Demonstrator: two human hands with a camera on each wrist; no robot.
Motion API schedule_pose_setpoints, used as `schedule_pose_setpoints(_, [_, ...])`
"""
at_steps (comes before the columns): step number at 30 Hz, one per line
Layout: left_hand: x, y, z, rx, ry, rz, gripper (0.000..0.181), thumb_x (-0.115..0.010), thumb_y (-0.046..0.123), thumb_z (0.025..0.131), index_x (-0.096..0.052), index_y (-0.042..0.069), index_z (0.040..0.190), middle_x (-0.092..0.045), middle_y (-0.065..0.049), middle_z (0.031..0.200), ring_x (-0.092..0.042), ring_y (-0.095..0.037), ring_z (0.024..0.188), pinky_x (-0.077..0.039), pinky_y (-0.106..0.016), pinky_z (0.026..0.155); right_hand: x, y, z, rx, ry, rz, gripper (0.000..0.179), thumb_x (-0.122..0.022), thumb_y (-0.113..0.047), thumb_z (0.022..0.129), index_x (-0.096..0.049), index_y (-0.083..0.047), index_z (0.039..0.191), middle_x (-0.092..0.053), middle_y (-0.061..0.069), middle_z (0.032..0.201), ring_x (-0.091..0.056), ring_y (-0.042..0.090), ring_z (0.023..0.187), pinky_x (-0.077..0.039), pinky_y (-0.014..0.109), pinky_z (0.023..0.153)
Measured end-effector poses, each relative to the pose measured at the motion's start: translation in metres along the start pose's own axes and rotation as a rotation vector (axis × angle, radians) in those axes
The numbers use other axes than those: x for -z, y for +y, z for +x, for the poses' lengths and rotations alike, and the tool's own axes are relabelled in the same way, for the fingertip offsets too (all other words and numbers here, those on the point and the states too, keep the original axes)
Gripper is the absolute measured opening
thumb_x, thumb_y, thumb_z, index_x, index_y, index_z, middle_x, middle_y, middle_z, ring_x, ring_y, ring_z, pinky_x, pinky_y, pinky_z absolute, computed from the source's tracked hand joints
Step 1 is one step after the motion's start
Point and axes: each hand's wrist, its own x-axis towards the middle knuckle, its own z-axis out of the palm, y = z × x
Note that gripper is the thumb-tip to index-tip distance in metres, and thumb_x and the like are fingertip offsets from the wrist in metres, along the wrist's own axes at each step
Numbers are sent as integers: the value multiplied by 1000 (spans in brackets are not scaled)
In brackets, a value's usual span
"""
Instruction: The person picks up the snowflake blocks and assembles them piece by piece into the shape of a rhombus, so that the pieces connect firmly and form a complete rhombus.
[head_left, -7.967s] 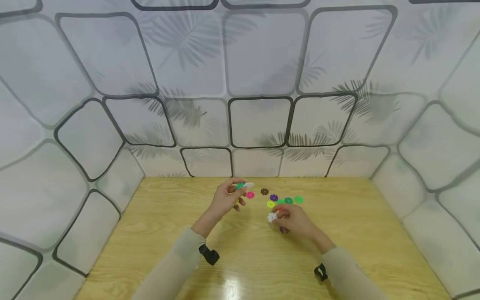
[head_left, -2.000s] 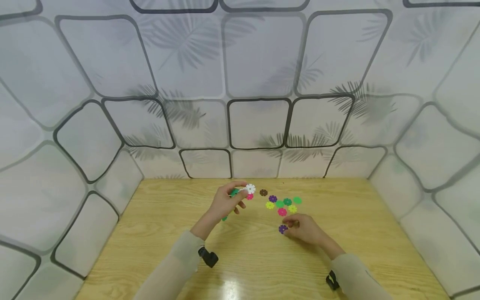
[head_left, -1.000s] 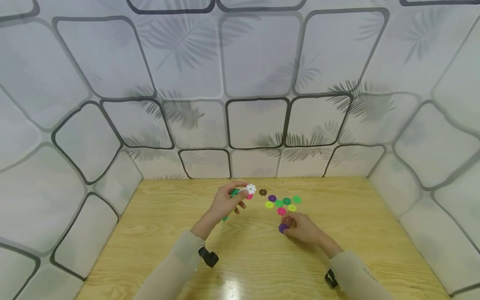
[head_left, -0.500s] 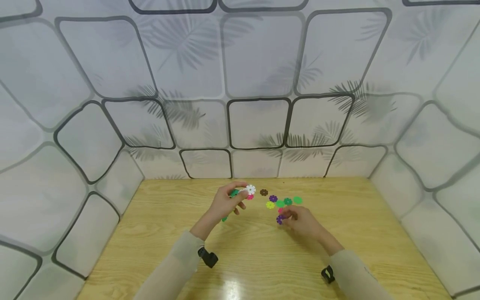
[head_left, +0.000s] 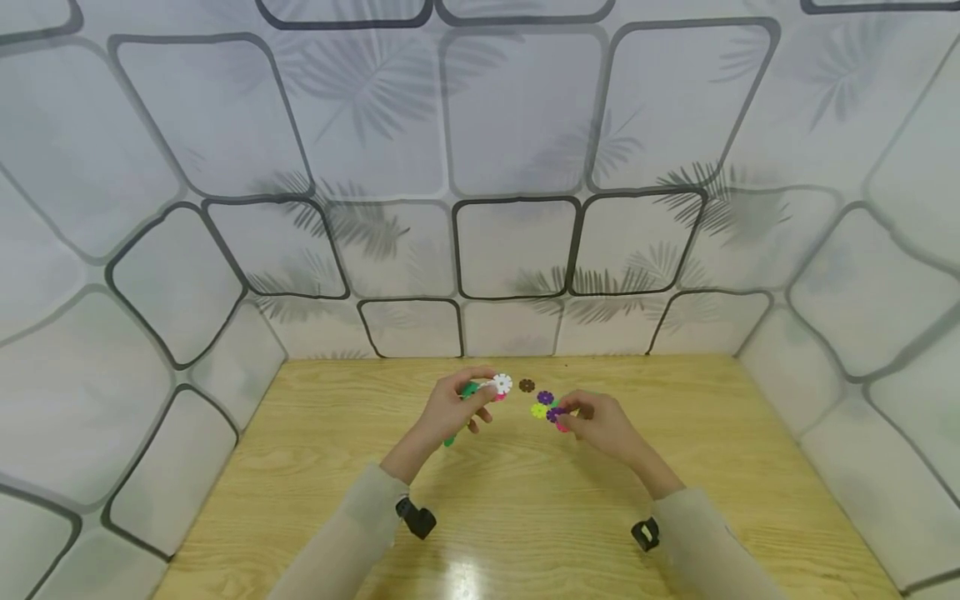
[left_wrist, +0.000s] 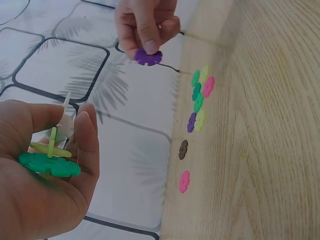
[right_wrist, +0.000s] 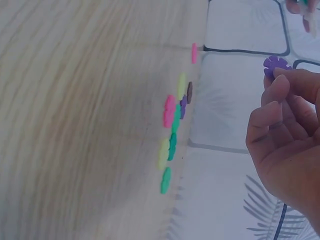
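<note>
Seemingly a joining step: left hand grips joined discs, right hand pinches a purple disc; next probably calls for bringing them together

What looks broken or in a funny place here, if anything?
Nothing stands out. The purple flower-shaped plastic disc in the right hand looks whole, and the brown one lies flat on the yellow wooden table.

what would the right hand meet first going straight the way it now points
Probably the white piece in the left hand: in the head view, the line from the right hand crosses the brown piece first, but that lies lower, on the table; depth is unclear.
</note>
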Motion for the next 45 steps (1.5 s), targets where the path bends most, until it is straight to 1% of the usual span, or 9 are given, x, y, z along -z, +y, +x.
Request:
schedule_pose_setpoints(3, [0, -1, 0, 2, -2, 2, 40, -68, 23, 105, -64, 8, 142, -76, -22, 112, -74, -15, 69, -61, -38, 56, -1, -2, 4, 9, 15, 5, 12, -73, -9, 99, -73, -5, 110, -74, 12, 92, -59, 6, 63, -52, 23, 55])
schedule_pose_setpoints(10, [0, -1, -1, -1, -2, 4, 40, -69, 22, 105, -65, 8, 142, -77, -21, 111, -77, -33, 76, -63, -55, 61, -4, -7, 10, 36, 33, 32, 12, -73, -11, 100, -73, -4, 110, -72, 23, 94, -53, 5, 60, -48, 22, 53])
schedule_pose_setpoints(13, [1, -1, -1, -2, -5, 8, 41, -69, 23, 105, -64, 8, 142, -77, -21, 112, -76, -26, 73, -63, -57, 62, -4, -10, 12, 36, 38, 34, 12, -73, -12, 100, -73, -4, 109, -71, 22, 91, -50, 4, 59, -43, 22, 51])
schedule_pose_setpoints(22, [-1, 3, -3, 23, -22, -2, 40, -67, 20, 106, -63, 9, 144, -74, -23, 116, -75, -14, 70, -60, -32, 55, -2, -24, 16, 59, 36, 83, 8, -71, -11, 101, -72, -8, 108, -72, 7, 88, -47, 7, 55, -40, 24, 47])
schedule_pose_setpoints(26, [-3, 3, -3, 24, -33, 0, 40, -67, 18, 106, -63, 8, 144, -72, -29, 119, -78, -32, 77, -61, -37, 57, -3, -28, 19, 58, 43, 95, 7, -72, -11, 101, -72, -10, 108, -71, 7, 87, -46, 6, 53, -40, 24, 46])
schedule_pose_setpoints(31, [-3, 2, -2, 15, -37, 9, 40, -67, 19, 106, -63, 6, 144, -73, -27, 116, -75, -48, 86, -63, -55, 63, -3, -35, 20, 55, 52, 103, 6, -72, -11, 101, -72, -12, 107, -71, 5, 85, -44, 7, 51, -39, 24, 44])
schedule_pose_setpoints(34, [-4, 1, -1, 8, -40, 16, 42, -67, 20, 106, -62, 4, 144, -74, -24, 114, -77, -43, 83, -62, -63, 66, -3, -40, 20, 55, 58, 107, 7, -72, -11, 101, -73, -10, 108, -72, 7, 86, -45, 7, 51, -40, 25, 44])
schedule_pose_setpoints(39, [-4, 0, -2, 4, -45, 22, 40, -67, 20, 106, -63, 5, 143, -74, -25, 113, -77, -35, 78, -63, -57, 63, -4, -44, 23, 58, 50, 115, 11, -72, -12, 102, -73, -7, 111, -74, 12, 92, -48, 8, 53, -42, 24, 45])
schedule_pose_setpoints(45, [-4, 1, -3, 5, -64, 27, 41, -66, 21, 106, -62, 4, 143, -72, -28, 115, -73, -11, 69, -63, -55, 63, -5, -48, 25, 71, 38, 135, 12, -71, -12, 102, -71, -5, 112, -72, 11, 88, -49, 11, 52, -42, 24, 44])
